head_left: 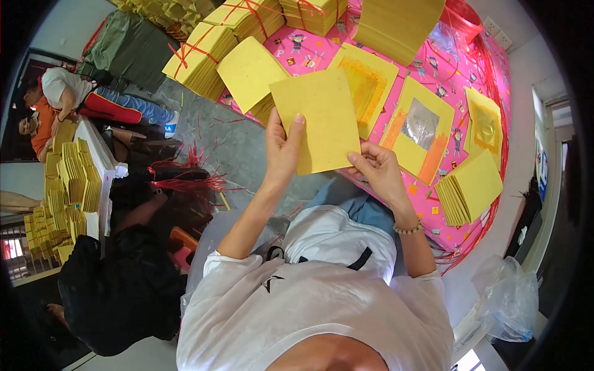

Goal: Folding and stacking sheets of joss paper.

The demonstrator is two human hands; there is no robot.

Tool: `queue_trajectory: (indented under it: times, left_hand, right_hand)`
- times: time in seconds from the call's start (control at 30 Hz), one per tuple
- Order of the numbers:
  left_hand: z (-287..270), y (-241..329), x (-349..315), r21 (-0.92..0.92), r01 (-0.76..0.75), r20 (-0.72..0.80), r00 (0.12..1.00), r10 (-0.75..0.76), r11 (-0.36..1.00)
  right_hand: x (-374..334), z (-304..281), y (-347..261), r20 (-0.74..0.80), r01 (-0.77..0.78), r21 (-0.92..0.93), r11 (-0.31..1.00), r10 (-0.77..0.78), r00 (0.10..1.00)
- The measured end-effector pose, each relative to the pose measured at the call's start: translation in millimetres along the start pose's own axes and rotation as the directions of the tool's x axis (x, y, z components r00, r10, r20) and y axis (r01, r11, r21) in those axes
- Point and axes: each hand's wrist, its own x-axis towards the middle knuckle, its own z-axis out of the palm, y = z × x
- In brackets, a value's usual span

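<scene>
A plain yellow paper sheet [322, 123] is held up in front of me; whether it is one sheet or a thin stack I cannot tell. My left hand [284, 145] grips its left edge, thumb on top. At the lower right corner, my right hand [378, 170] pinches it between thumb and fingers. Just beyond lies a yellow sheet with an orange border [373, 86], partly covered by the held sheet. To its right are a sheet with a silver square and orange bands [427, 123] and one with a gold square [487, 127].
A pink patterned tablecloth [458, 99] covers the table. On it are tied yellow paper bundles [207, 52], a loose stack [250, 71], a fanned stack [473, 188], red strings [492, 68] and a red bucket [461, 18]. At left, people [68, 93] sit near a paper-laden table [102, 139].
</scene>
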Motion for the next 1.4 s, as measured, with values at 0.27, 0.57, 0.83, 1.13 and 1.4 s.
queue_trajectory:
  times: [0.27,0.57,0.83,1.13,1.4]
  left_hand:
    - [-51.2,60.1,61.4,0.127,-0.056,-0.048,0.997,0.063,0.990]
    - [-113.3,7.2,142.3,0.399,-0.069,-0.149,0.979,0.139,0.914]
    - [-147.8,-51.8,160.4,0.628,-0.054,-0.174,0.963,0.207,0.777]
    - [-142.4,-49.4,160.1,0.670,0.006,-0.192,0.967,0.165,0.742]
    - [-146.8,-51.1,162.8,0.658,0.006,-0.189,0.969,0.158,0.753]
  right_hand:
    - [66.5,48.7,-71.5,0.197,0.208,-0.149,0.967,-0.177,0.964]
    - [174.6,75.8,-75.3,0.194,0.269,-0.400,0.876,-0.206,0.959]
    - [199.4,75.1,-50.0,0.214,0.190,-0.503,0.843,-0.091,0.973]
    - [176.7,40.5,-32.7,0.104,0.156,-0.395,0.905,-0.125,0.987]
    - [158.2,27.2,7.6,0.158,0.272,-0.700,0.660,-0.229,0.961]
